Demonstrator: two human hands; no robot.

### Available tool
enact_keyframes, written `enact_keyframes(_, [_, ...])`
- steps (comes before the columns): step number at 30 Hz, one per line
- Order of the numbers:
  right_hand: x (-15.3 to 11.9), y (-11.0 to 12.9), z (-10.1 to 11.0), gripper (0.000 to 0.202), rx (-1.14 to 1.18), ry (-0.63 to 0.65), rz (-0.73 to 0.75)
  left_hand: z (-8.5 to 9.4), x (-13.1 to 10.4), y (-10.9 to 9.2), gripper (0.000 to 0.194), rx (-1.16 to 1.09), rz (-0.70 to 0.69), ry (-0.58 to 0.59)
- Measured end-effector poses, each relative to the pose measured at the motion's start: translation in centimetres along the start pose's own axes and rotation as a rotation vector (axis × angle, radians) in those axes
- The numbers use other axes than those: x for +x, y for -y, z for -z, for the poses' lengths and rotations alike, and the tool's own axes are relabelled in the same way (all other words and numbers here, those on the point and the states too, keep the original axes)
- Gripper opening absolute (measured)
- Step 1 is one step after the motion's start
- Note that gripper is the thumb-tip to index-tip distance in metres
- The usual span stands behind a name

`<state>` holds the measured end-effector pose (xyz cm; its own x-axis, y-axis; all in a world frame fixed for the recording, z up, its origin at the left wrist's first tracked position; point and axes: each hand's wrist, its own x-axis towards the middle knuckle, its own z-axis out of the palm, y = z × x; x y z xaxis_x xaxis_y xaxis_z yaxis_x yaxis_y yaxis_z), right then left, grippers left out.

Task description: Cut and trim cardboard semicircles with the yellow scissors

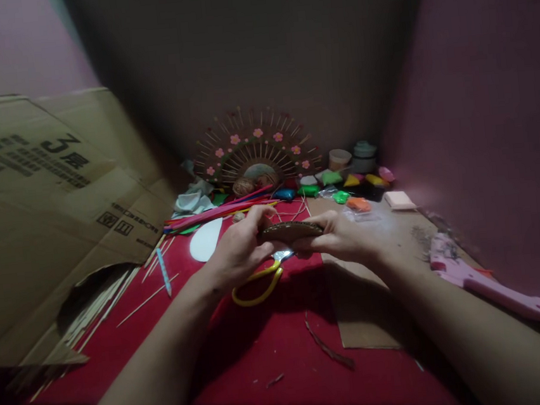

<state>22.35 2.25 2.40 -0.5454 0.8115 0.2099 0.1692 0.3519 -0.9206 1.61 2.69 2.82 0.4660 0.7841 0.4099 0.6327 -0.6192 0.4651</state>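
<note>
The curved corrugated cardboard piece (292, 230) spans nine to three o'clock between the hands, neither nearer; left fingers (262, 213) pinch its nine-o'clock end, right fingers (331, 218) its three-o'clock end; yellow-handled scissors (255, 302) lie towards seven o'clock

Single head cam, worn by the person, facing forward and down. Forearms enter at the bottom, hands (285, 239) mid-frame at arm's reach, table (267, 368) below, wall (255, 45) behind. No second view to share.
</note>
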Motion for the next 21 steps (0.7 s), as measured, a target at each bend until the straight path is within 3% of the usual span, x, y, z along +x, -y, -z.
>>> enact_keyframes(2, [0.0, -0.1, 0.1, 0.024, 0.125, -0.043, 0.005, 0.4, 0.2, -0.1, 0.058, -0.225, 0.068, 0.005])
enact_keyframes(4, [0.1, -0.5, 0.1, 0.024, 0.292, -0.079, -0.021, 0.7, 0.3, -0.2, 0.062, -0.453, 0.117, 0.039])
enact_keyframes(9, [0.5, -2.0, -0.1, 0.026, 0.712, -0.089, -0.060, 0.7, 0.5, 0.4, 0.037, -0.831, 0.190, 0.046])
enact_keyframes(13, [0.7, -2.7, -0.3, 0.023, 0.868, -0.089, -0.157, 0.2, 0.7, 0.7, 0.029, -0.977, 0.221, -0.031])
enact_keyframes(21, [0.6, -2.2, -0.6, 0.019, 1.045, -0.018, -0.489, -0.1, 0.6, -0.1, 0.030, -1.001, 0.221, -0.081])
